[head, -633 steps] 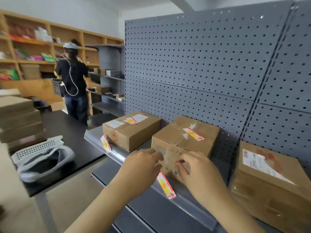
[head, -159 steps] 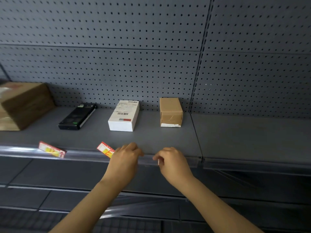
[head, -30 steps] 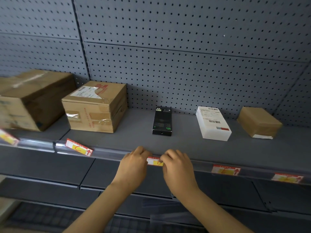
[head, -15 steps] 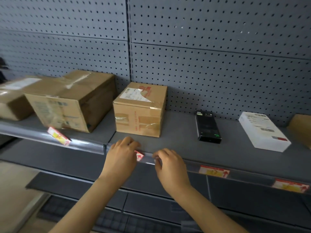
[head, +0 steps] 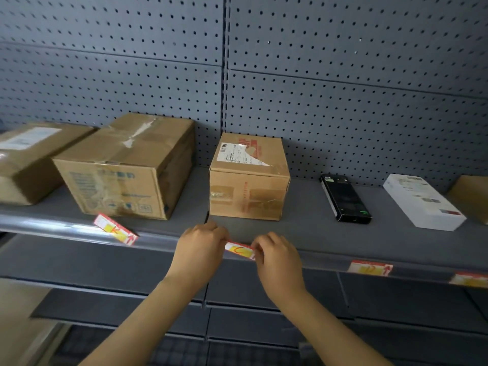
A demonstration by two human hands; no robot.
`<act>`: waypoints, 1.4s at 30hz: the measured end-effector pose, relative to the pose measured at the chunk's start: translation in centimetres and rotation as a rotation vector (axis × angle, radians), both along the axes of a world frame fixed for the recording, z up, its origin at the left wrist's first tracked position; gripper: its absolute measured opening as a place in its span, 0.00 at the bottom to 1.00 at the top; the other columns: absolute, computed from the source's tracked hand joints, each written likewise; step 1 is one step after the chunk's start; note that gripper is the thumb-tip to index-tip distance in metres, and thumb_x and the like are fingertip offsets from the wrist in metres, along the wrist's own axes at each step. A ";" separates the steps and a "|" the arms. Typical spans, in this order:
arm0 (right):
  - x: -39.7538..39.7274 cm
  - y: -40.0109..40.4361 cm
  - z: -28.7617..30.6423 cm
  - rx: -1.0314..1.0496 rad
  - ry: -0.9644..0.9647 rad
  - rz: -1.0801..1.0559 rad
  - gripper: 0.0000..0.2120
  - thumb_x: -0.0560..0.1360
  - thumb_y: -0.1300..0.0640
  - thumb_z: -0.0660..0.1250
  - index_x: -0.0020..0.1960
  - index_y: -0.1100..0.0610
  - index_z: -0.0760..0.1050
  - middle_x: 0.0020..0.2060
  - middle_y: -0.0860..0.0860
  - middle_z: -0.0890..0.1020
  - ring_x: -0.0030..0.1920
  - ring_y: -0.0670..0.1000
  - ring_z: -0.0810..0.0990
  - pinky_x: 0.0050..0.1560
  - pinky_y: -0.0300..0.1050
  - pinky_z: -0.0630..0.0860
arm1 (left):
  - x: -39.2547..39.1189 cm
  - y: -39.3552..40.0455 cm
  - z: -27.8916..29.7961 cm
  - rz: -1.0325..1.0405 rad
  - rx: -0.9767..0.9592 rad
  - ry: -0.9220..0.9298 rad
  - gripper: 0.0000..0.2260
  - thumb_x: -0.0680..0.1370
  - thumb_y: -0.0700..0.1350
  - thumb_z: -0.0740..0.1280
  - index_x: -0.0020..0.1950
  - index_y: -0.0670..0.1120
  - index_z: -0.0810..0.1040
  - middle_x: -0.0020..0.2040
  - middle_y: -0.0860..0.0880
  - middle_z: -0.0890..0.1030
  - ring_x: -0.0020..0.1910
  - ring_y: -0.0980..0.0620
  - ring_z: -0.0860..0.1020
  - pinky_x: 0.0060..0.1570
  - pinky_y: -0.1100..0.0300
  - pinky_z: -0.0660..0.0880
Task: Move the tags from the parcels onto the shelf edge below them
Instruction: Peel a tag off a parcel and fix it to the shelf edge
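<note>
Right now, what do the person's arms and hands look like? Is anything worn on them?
Both arms are bare as far as the picture shows: no sleeves, gloves or watch are visible. The left hand and the right hand show no rings or markings that I can see. The picture is slightly blurred, so small details could be missed.

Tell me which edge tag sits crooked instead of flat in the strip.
The far-left tag, below the big box. It tilts with its left end raised above the rail; the others lie flat along the shelf edge.
</note>
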State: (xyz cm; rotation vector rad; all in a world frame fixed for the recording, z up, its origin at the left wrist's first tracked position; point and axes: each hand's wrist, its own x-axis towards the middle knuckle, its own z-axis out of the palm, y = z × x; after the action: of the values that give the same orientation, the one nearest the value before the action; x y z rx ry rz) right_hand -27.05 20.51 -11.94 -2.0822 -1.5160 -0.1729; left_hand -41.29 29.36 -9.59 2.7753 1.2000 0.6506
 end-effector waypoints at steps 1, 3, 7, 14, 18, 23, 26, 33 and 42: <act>0.1 -0.1 0.1 -0.001 -0.007 0.013 0.10 0.66 0.67 0.73 0.38 0.54 0.77 0.35 0.50 0.79 0.35 0.53 0.77 0.34 0.44 0.70 | -0.1 -0.1 -0.2 -0.002 0.002 0.021 0.11 0.61 0.35 0.78 0.33 0.49 0.81 0.29 0.50 0.80 0.26 0.48 0.77 0.24 0.59 0.70; 0.2 -0.1 0.3 -0.001 -0.034 0.050 0.10 0.66 0.68 0.73 0.39 0.55 0.77 0.36 0.51 0.78 0.36 0.54 0.77 0.35 0.46 0.72 | -0.2 -0.2 -0.5 -0.001 0.011 0.061 0.13 0.57 0.34 0.79 0.32 0.50 0.81 0.27 0.51 0.78 0.24 0.49 0.76 0.26 0.60 0.68; 0.3 0.3 0.4 0.001 -0.108 0.084 0.10 0.65 0.68 0.74 0.39 0.55 0.79 0.35 0.50 0.78 0.37 0.54 0.76 0.35 0.44 0.71 | -0.5 0.0 -1.1 0.029 0.016 0.148 0.16 0.51 0.35 0.80 0.29 0.52 0.80 0.26 0.52 0.77 0.24 0.50 0.76 0.28 0.61 0.65; 0.6 0.2 -0.3 -0.020 -0.132 0.120 0.11 0.61 0.68 0.77 0.38 0.55 0.82 0.32 0.50 0.78 0.34 0.52 0.76 0.32 0.43 0.71 | -0.6 -0.6 -2.2 0.024 0.061 0.143 0.16 0.54 0.34 0.77 0.33 0.52 0.81 0.30 0.52 0.79 0.28 0.49 0.78 0.31 0.59 0.71; 1.0 0.2 -0.5 -0.033 -0.099 0.124 0.11 0.62 0.69 0.75 0.40 0.56 0.83 0.34 0.51 0.78 0.36 0.54 0.77 0.32 0.45 0.73 | -0.4 -0.9 -2.2 0.015 0.077 0.090 0.17 0.55 0.33 0.76 0.37 0.51 0.83 0.31 0.52 0.81 0.30 0.49 0.79 0.30 0.58 0.74; 1.0 0.2 -0.3 -0.014 -0.126 0.136 0.12 0.59 0.68 0.77 0.39 0.56 0.83 0.32 0.50 0.77 0.34 0.53 0.76 0.30 0.43 0.72 | -0.2 -1.2 -2.1 0.033 0.058 0.074 0.17 0.55 0.31 0.76 0.36 0.50 0.83 0.30 0.51 0.80 0.28 0.48 0.78 0.28 0.59 0.74; 1.0 0.1 -0.2 -0.016 -0.143 0.144 0.14 0.58 0.68 0.78 0.40 0.55 0.83 0.33 0.49 0.78 0.34 0.51 0.76 0.30 0.42 0.71 | -0.1 -1.4 -2.2 0.042 0.044 0.055 0.17 0.56 0.30 0.75 0.37 0.49 0.84 0.31 0.49 0.81 0.29 0.46 0.79 0.28 0.58 0.75; 0.5 0.1 -0.7 0.035 -0.117 0.151 0.13 0.60 0.70 0.75 0.41 0.56 0.82 0.35 0.50 0.79 0.35 0.53 0.76 0.33 0.45 0.73 | -0.6 -1.8 -2.3 0.000 -0.019 -0.005 0.15 0.63 0.34 0.76 0.45 0.48 0.82 0.39 0.48 0.82 0.35 0.46 0.81 0.32 0.57 0.77; -7.1 3.0 -0.5 0.078 -0.052 0.273 0.13 0.60 0.72 0.73 0.41 0.57 0.80 0.36 0.52 0.79 0.37 0.54 0.77 0.34 0.45 0.73 | -7.3 1.0 -0.9 0.049 -0.009 -0.070 0.06 0.72 0.39 0.71 0.47 0.46 0.82 0.45 0.46 0.82 0.40 0.43 0.81 0.36 0.52 0.79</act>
State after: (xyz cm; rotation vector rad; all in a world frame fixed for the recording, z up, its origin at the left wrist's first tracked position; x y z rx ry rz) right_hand -34.18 23.53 -12.45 -1.8011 -1.7765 -0.1808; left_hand -48.62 30.31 -10.45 2.6988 1.2579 0.7379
